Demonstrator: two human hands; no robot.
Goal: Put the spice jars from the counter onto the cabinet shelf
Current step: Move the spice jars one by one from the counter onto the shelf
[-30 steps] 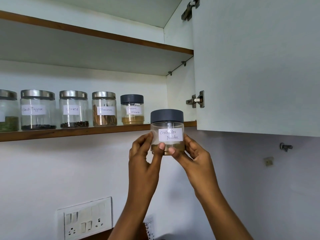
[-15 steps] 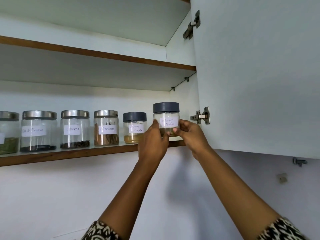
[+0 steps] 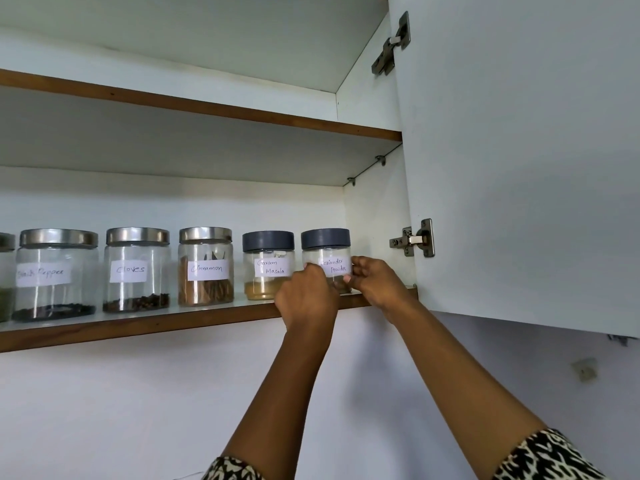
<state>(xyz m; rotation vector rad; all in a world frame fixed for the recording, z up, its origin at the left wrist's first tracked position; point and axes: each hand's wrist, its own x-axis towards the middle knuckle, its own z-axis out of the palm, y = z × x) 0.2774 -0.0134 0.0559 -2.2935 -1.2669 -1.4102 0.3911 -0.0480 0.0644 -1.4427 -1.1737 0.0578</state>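
The coriander powder jar (image 3: 326, 249), clear with a dark grey lid and a white label, stands at the right end of the lower cabinet shelf (image 3: 173, 318). My left hand (image 3: 306, 297) grips its left side and my right hand (image 3: 375, 284) grips its right side; its base is hidden behind my fingers. To its left stand the garam masala jar (image 3: 267, 263), also grey-lidded, then steel-lidded jars of cinnamon (image 3: 206, 266), cloves (image 3: 136, 270) and black pepper (image 3: 57, 273).
The open white cabinet door (image 3: 519, 150) hangs on the right, its lower hinge (image 3: 414, 239) close to my right hand. An upper shelf (image 3: 207, 109) runs above. Another jar (image 3: 5, 275) is cut off at the left edge. Below is a white wall.
Both hands have carried the coriander jar up from below the shelf edge and further in, so it now stands next to the garam masala jar. The view has tilted upward.
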